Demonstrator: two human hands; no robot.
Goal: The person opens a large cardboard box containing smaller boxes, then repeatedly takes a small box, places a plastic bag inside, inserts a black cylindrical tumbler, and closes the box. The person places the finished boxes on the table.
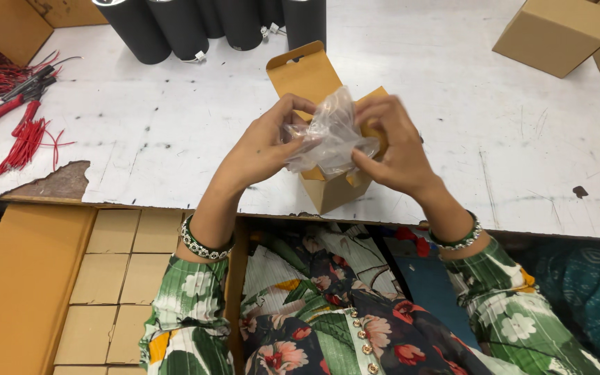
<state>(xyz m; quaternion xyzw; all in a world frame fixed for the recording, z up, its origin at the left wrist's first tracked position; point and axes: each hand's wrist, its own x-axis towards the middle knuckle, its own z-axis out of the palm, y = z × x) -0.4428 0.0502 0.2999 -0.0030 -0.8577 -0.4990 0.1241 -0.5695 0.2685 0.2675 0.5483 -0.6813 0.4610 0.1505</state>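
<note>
At the near table edge, left hand (267, 142) and right hand (392, 146) both pinch a crumpled clear plastic bag (329, 135) above the open small carton (328, 184); judged best kept centred over the opening, with black cylinders (175, 28) beyond.

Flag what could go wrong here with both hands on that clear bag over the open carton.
1. The small open carton stands near the white table's front edge with neither hand steadying it; a push from above could tip it off.
2. The left hand and right hand pinch the crumpled clear plastic bag; thin film may tear or snag on the carton's raised flap.
3. Whatever the bag holds is hidden, so it could slip out unnoticed.
</note>
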